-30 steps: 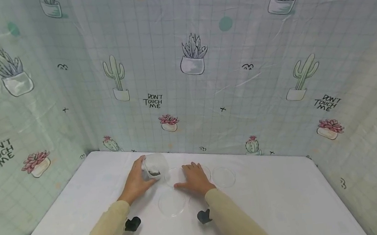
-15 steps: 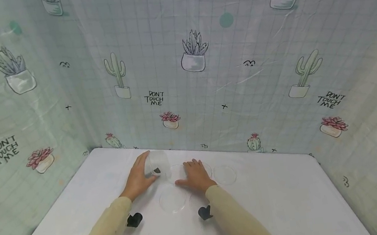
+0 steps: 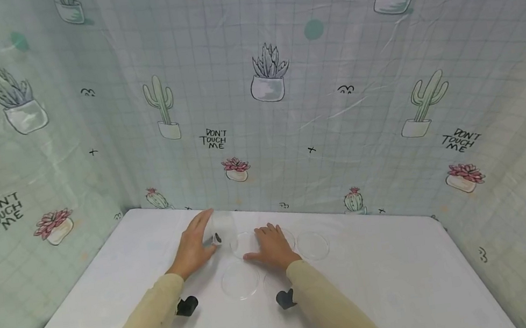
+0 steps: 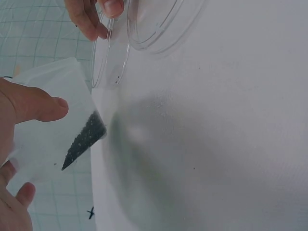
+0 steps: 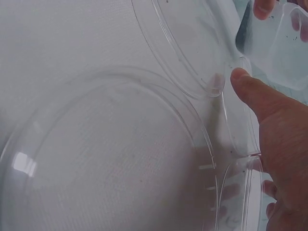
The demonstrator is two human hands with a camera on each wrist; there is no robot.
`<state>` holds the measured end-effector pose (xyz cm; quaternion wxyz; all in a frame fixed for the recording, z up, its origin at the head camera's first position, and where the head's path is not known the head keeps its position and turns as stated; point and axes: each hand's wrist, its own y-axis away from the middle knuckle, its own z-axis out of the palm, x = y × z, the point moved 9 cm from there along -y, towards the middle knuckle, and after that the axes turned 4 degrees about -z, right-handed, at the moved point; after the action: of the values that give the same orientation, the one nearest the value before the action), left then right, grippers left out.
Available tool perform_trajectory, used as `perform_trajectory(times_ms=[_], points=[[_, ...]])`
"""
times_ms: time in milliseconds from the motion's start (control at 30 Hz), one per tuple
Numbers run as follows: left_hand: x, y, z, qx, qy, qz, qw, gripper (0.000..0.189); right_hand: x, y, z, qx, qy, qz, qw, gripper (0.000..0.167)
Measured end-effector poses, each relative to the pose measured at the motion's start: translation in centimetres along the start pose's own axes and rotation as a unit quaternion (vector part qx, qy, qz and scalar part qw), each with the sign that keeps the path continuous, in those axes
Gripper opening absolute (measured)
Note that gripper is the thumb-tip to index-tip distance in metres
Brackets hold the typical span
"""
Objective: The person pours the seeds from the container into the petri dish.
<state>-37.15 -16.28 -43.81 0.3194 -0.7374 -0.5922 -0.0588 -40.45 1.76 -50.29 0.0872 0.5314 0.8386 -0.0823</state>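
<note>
My left hand grips a translucent plastic tub, tipped on its side with its mouth towards the right. Small dark grains lie heaped in a lower corner of the tub. Right beside it, a clear petri dish lies on the table. My right hand holds that dish by its rim, thumb on the near side and fingers on the far side. A few dark specks show in the dish in the left wrist view. The tub's far fingers are partly hidden behind its wall.
More clear round dishes lie around the right hand: one in front, one to the right, others partly hidden behind the hand and sleeve. The white table ends at a cactus-print curtain at the back and sides.
The tub in my left hand has turned further over and come slightly to the right, and the grains have shifted within it. My right hand stays at the dish.
</note>
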Motion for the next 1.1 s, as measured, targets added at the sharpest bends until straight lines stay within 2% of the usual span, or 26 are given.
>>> perform_trajectory(times_ms=[233,600,1100], points=[[0.9,-0.6,0.2,-0.002,-0.016,0.027,0.9995,0.094,0.1,-0.2,0.2,0.004,0.008,-0.005,0.9999,0.087],[1.6,-1.2,1.0,-0.026,-0.051,0.048,0.9972,0.096,0.2,-0.2,0.3,0.001,0.012,-0.006,0.9999,0.087],[3.1,-1.2,0.9,-0.002,-0.069,0.110,0.9916,0.097,-0.1,0.3,-0.5,0.011,0.000,-0.013,0.9999,0.084]])
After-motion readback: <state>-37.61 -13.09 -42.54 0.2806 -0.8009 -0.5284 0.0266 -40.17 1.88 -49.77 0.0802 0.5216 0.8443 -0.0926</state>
